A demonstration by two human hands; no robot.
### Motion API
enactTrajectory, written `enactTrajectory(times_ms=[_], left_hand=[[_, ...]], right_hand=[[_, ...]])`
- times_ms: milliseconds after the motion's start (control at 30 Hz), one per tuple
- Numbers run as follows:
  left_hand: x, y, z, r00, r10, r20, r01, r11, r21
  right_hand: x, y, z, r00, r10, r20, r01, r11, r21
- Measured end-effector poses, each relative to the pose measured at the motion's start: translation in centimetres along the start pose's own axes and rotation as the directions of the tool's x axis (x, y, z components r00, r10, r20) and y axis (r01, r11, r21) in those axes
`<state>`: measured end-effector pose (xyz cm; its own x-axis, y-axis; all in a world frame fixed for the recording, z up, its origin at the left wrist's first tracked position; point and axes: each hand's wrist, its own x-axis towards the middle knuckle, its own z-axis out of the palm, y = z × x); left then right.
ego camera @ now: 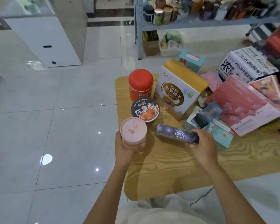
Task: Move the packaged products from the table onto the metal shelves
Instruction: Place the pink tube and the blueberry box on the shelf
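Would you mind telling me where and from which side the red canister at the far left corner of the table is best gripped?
Probably around the straight lower body of the red canister, below its domed lid, coming from the open left edge of the table. It stands upright; the noodle bowl crowds its near side and the gold and white box its right.

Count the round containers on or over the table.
3. Red canister stands at the table's far left corner; noodle bowl sits just in front of it; pink tub is held in the left hand. The box pile could hide others.
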<state>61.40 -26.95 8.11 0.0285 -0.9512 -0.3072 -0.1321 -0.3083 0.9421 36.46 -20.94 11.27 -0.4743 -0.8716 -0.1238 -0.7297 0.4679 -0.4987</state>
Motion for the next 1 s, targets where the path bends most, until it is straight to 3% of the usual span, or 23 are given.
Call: enactTrajectory(times_ms=[100, 233, 400, 567, 700, 833, 1000], left_hand=[[0.0, 0.7, -0.4, 0.995, -0.080, -0.059, 0.075, 0.994, -0.082], [-0.6, 2.1, -0.7, 0.987, -0.129, -0.098, 0.109, 0.975, -0.194], [-2.0, 3.9, -1.1, 0.985, -0.086, -0.147, 0.037, 0.951, -0.308], [-5.5, 5.9, -0.2, 0.965, 0.002, -0.261, -0.113, 0.904, -0.413], [-11.0, 7.1, 1.2, 0.901, 0.050, -0.431, -0.247, 0.876, -0.414], [-18.1, 8.5, 3.2, 0.766, -0.033, -0.642, -0.376, 0.787, -0.490], [-27.4, 9.2, 3.3, 0.602, -0.093, -0.793, -0.541, 0.682, -0.492]], right_hand=[[0.2, -0.1, -0.8, 0.992, 0.112, 0.055, -0.124, 0.949, 0.289], [0.3, -0.4, -1.7, 0.955, 0.277, 0.105, -0.278, 0.710, 0.647], [1.6, -0.6, -3.2, 0.953, 0.255, 0.162, -0.276, 0.520, 0.808], [3.8, -1.0, -4.9, 0.973, 0.080, 0.215, -0.228, 0.463, 0.857], [5.5, -1.4, -6.4, 0.940, -0.076, 0.332, -0.258, 0.481, 0.838], [5.4, -3.2, -7.8, 0.848, -0.299, 0.437, -0.267, 0.471, 0.841], [0.8, -7.4, -8.6, 0.686, -0.519, 0.509, -0.262, 0.477, 0.839]])
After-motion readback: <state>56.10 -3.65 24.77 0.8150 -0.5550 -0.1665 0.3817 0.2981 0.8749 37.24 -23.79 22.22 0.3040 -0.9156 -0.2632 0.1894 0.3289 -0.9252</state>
